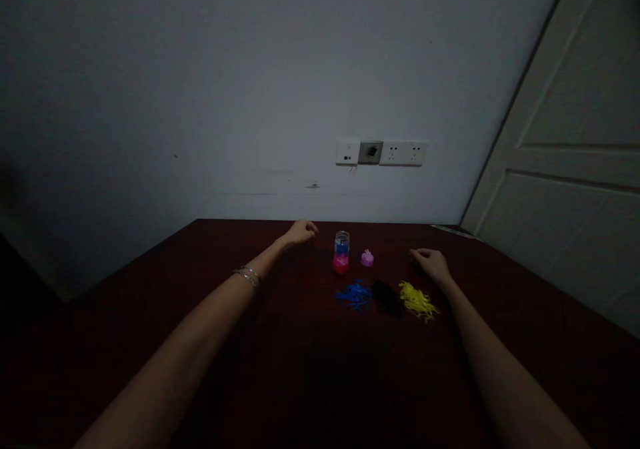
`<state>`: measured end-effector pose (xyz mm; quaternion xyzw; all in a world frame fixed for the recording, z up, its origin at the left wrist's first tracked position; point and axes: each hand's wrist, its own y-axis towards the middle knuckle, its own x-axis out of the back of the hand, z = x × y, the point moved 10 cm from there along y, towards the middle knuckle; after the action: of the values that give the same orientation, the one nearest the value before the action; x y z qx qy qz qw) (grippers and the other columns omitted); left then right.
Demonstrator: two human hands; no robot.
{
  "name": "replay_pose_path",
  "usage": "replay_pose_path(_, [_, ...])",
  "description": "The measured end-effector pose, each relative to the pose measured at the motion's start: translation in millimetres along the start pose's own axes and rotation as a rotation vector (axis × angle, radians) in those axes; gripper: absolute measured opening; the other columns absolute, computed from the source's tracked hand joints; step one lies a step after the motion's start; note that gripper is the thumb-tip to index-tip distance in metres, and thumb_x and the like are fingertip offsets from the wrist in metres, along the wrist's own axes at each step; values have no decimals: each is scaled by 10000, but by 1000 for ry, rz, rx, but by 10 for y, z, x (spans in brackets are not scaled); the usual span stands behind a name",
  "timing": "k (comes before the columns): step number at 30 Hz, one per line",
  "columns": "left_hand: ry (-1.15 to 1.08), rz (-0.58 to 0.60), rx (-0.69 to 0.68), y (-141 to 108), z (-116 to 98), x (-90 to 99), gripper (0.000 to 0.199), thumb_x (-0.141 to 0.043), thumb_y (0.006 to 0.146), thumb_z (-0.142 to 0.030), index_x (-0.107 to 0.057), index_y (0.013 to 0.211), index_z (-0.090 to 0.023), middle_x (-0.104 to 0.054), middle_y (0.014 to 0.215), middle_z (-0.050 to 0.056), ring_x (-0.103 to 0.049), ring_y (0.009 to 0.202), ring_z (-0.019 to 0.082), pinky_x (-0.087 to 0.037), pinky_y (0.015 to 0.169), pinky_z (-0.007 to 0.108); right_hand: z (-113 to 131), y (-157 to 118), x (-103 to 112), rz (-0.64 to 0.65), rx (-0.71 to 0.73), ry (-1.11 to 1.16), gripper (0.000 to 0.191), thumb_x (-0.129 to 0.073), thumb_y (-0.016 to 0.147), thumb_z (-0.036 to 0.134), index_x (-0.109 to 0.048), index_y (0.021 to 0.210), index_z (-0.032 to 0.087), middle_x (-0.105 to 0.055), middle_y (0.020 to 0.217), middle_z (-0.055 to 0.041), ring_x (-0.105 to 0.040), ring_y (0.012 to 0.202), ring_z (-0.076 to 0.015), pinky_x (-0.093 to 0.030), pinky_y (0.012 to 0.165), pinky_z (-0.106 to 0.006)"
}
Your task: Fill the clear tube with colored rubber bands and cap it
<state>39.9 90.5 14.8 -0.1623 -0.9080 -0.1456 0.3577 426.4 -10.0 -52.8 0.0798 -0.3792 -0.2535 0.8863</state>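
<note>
My left hand (301,231) is over the table left of a small clear jar (342,251), apart from it, with its fingers loosely bent and nothing visible in them. The jar stands upright without a lid; blue shows in its upper part and pink-red at the bottom. Just right of it sits a small pink lid-like piece (367,258) with a raised top. My right hand (431,262) rests on the table farther right, fingers loosely bent and pointing left, with nothing seen in them. Nearest to it is a pile of yellow strands (419,301).
Blue strands (355,295) and a black pile (387,297) lie beside the yellow one on the dark red table (300,349). A pale wall with a row of sockets (383,153) rises behind. To the right stands a white panelled door (565,162). The light is dim.
</note>
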Motion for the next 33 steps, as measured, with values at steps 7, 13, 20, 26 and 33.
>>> replay_pose_path(7, [-203, -377, 275, -309, 923, 105, 258, -506, 739, -170, -609, 960, -84, -595, 586, 22, -487, 466, 80, -377, 477, 170, -18, 11, -92, 59, 7, 5, 389, -490, 691, 468, -701, 752, 147, -689, 685, -68, -616, 681, -209, -407, 593, -263])
replay_pose_path(13, [-208, -415, 179, -336, 864, 128, 235, -489, 734, -155, -613, 923, -93, -561, 543, 0, -497, 485, 87, -390, 511, 172, 434, 55, -105, 219, 28, 185, 345, -537, 687, 407, -678, 790, 109, -675, 701, -86, -572, 574, -150, -422, 527, -243])
replay_pose_path(20, [-243, -424, 174, -360, 876, 133, 247, -483, 720, -147, -613, 925, -101, -554, 528, -10, -488, 470, 88, -388, 512, 177, 1702, -658, -349, 819, 195, 186, 337, -603, 678, 354, -676, 927, 140, -676, 876, -94, -585, 684, -148, -469, 566, -239])
replay_pose_path(26, [-256, -429, 181, -359, 889, 131, 241, -481, 713, -148, -618, 907, -105, -535, 506, -22, -482, 460, 87, -374, 499, 174, 1892, -1080, -626, 908, 316, 48, 263, -519, 695, 217, -668, 885, 113, -653, 781, -58, -560, 631, -124, -462, 564, -227])
replay_pose_path(33, [-269, -431, 160, -349, 881, 131, 218, -481, 701, -134, -619, 867, -105, -524, 484, -27, -458, 436, 82, -368, 489, 180, 1931, -1096, -889, 857, 469, -137, 297, -480, 665, 142, -677, 886, 119, -672, 786, -48, -592, 697, -148, -463, 647, -242])
